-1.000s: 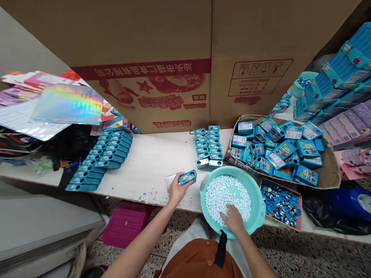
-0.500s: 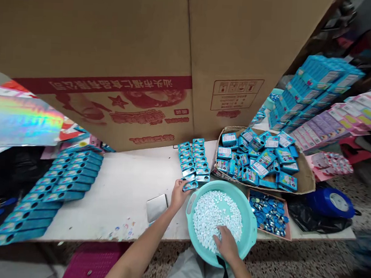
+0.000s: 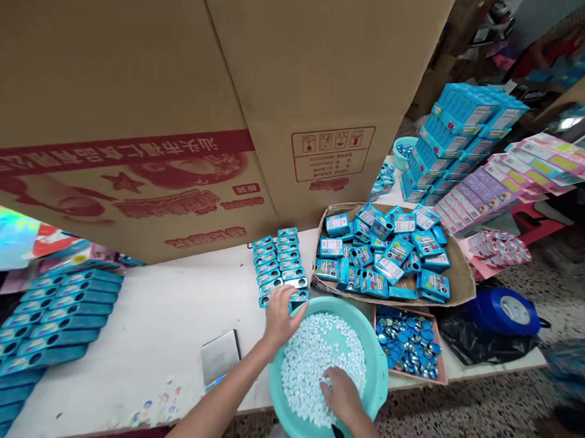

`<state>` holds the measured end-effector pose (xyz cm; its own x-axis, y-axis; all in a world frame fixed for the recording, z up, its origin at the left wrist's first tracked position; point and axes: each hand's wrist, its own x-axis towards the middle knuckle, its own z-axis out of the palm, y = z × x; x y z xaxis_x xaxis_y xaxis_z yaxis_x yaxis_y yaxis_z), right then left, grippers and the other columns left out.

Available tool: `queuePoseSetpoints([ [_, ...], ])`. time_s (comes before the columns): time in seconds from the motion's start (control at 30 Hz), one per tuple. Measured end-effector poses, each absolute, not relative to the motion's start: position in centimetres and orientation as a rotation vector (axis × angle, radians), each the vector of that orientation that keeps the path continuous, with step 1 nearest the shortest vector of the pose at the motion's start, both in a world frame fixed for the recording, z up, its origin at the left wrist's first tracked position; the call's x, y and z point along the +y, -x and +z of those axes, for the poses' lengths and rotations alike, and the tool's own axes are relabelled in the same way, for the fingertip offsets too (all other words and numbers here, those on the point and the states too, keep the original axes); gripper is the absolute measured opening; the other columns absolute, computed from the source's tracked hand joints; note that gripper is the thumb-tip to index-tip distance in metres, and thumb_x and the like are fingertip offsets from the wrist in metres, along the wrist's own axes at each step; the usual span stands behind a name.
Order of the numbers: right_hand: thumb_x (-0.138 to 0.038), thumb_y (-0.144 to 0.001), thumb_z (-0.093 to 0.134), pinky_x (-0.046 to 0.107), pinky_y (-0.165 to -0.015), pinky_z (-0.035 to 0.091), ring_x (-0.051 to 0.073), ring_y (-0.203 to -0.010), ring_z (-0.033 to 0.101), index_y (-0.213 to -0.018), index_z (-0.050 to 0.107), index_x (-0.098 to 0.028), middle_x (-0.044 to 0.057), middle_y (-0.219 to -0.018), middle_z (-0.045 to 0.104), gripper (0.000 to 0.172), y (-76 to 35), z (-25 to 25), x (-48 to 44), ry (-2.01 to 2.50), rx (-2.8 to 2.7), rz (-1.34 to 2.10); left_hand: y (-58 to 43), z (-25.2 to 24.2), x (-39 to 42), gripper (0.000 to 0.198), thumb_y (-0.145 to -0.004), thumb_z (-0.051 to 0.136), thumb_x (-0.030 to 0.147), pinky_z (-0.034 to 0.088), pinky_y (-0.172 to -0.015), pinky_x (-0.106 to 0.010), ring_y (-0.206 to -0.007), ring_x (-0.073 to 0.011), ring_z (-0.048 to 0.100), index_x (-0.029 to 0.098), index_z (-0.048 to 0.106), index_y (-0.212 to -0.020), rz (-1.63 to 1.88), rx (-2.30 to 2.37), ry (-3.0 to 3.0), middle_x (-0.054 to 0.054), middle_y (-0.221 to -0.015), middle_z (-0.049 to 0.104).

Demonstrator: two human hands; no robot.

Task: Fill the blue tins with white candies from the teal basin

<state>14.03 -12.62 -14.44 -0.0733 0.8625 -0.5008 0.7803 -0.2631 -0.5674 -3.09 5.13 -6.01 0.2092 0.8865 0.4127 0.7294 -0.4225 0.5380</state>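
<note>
A turquoise plastic basin (image 3: 381, 379) of small white candies (image 3: 309, 364) sits at the table's front edge. My right hand (image 3: 342, 395) is in the basin, its curled fingers among the candies; their tips are partly hidden. My left hand (image 3: 281, 318) hovers between the basin's left rim and two rows of small blue boxes (image 3: 267, 262), thumb spread from the fingers, nothing visibly gripped. These boxes stand with their round holes facing up. The nearest ones are partly covered by my left fingers. A flat silver scale-like device (image 3: 220, 358) lies left of my forearm.
A cardboard tray (image 3: 458, 294) of blue boxes stands right of the rows, before a pink tray of blue-and-silver caps (image 3: 406, 342). A big carton (image 3: 182, 76) blocks the back. More blue boxes (image 3: 67, 305) line the left; stacked boxes (image 3: 453, 142) rise at right.
My left hand has let go of a small blue box at the near end of the left row and drawn back toward the basin. The right hand stays among the candies. The view has swung right.
</note>
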Motion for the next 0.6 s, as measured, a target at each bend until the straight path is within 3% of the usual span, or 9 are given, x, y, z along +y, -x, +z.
queuePoseSetpoints([
  [0.13,-0.022,-0.083,0.045,0.03,-0.088,0.038,0.023,-0.1,0.054,-0.1,0.062,-0.019,0.008,-0.1,0.062,0.025,-16.0,-14.0,-11.2,2.014,-1.929,1.188,-5.6,-4.7,9.0,0.028,-0.082,0.055,0.031,0.043,-0.092,-0.04,-0.106,-0.0245,0.051,0.02,0.05,-0.107,0.65,1.28,-2.356,-0.01,-0.109,0.056],
  [0.37,-0.026,-0.085,0.043,0.031,-0.09,0.038,0.022,-0.103,0.052,-0.104,0.06,-0.021,0.007,-0.103,0.06,0.026,-19.5,-13.9,-8.9,2.036,-1.921,1.13,-14.8,-9.5,15.7,0.042,-0.068,0.069,0.031,0.044,-0.082,-0.049,-0.098,-0.0377,0.059,0.009,0.054,-0.101,0.074,1.716,-1.812,-0.025,-0.099,0.061],
  [0.5,-0.026,-0.084,0.045,0.033,-0.092,0.037,0.023,-0.105,0.051,-0.111,0.057,-0.022,0.008,-0.107,0.059,0.03,-19.8,-14.2,-7.9,2.015,-1.948,1.156,-16.4,-10.7,17.3,0.046,-0.05,0.077,0.012,0.045,-0.08,-0.045,-0.095,-0.0378,0.062,0.011,0.057,-0.091,-0.001,1.756,-1.667,-0.024,-0.096,0.063],
  [0.6,-0.027,-0.083,0.046,0.035,-0.093,0.038,0.024,-0.107,0.049,-0.113,0.056,-0.02,0.01,-0.111,0.057,0.032,-19.9,-14.7,-7.3,2.048,-1.955,1.149,-16.1,-9.7,17.5,0.041,-0.054,0.075,0.014,0.045,-0.081,-0.042,-0.096,-0.0368,0.062,0.011,0.057,-0.09,-0.028,1.749,-1.651,-0.024,-0.098,0.063],
])
